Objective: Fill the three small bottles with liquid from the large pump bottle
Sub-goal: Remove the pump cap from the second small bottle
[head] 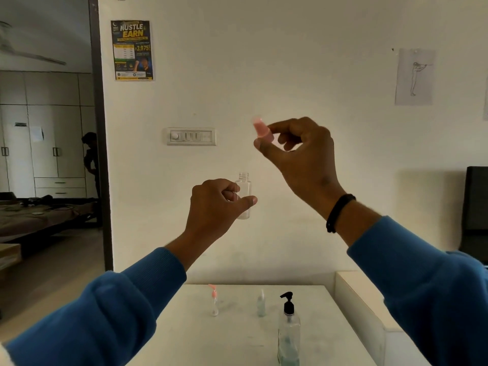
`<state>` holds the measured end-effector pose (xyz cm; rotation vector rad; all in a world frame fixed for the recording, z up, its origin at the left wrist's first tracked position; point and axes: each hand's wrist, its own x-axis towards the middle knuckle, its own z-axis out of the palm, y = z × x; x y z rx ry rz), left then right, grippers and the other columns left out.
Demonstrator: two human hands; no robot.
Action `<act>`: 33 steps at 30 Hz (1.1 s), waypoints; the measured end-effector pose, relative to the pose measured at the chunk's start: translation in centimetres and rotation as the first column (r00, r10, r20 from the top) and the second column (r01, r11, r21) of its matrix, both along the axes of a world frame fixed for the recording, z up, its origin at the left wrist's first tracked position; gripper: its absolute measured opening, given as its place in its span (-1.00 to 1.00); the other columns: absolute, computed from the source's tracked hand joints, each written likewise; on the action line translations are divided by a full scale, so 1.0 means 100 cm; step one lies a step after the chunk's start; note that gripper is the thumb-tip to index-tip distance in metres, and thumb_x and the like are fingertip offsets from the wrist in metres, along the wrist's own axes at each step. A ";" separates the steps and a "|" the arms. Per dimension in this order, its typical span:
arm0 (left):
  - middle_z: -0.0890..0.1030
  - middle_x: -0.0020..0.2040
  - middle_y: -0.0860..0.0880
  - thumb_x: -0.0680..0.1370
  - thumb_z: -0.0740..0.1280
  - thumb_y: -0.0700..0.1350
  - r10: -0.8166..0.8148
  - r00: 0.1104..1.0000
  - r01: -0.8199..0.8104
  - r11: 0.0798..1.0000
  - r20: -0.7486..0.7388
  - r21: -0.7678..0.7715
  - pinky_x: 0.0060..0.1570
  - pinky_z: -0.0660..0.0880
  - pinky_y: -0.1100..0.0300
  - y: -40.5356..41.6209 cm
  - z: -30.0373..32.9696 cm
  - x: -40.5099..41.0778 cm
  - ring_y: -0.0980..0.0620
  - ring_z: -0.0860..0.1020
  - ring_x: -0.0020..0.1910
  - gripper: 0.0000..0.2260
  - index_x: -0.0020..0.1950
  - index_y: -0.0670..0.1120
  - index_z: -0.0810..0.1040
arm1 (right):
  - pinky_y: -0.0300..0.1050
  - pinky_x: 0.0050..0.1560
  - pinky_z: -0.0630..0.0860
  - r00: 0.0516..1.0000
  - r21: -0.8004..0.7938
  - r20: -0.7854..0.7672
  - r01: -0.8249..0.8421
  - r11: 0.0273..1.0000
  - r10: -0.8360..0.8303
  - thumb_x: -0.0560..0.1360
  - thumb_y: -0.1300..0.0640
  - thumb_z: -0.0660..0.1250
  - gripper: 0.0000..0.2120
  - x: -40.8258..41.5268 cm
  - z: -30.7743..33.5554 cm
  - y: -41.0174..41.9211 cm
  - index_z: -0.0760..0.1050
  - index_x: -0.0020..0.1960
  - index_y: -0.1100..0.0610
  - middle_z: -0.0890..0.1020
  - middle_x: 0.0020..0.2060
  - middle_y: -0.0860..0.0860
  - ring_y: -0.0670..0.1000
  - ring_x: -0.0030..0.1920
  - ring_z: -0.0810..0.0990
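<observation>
A white worktop [237,336] stands against a pale wall bearing a poster [132,50] and a switch plate [191,136]. Near its far edge stand a pink-topped small bottle [214,302], a greenish small bottle [261,305] and the upright large pump bottle [289,331]. The left hand [219,207] grips an uncapped clear bottle [243,196] upright, neck upward, held high. The right hand [301,151] pinches a pink cap [262,131] above it.

A dark poster [132,50] on the white wall [264,62] reads "HUSTLE EARN" in large letters, with the figure "3,975" beneath; its smaller print is too fine to read.
</observation>
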<state>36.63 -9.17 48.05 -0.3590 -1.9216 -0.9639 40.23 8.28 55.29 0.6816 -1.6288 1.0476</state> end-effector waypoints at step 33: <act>0.66 -0.05 0.07 0.44 0.60 -0.17 0.010 0.810 -0.208 0.940 0.587 0.271 -0.20 0.41 0.61 -0.067 -0.345 -0.077 0.13 0.61 -0.07 -0.72 0.11 -0.10 0.67 | 0.04 -0.02 0.53 0.487 0.176 0.848 0.111 0.978 -0.208 0.59 0.05 0.36 -0.85 -0.139 -0.452 -0.094 0.40 -0.06 0.05 0.57 -0.07 -0.03 0.08 -0.01 0.54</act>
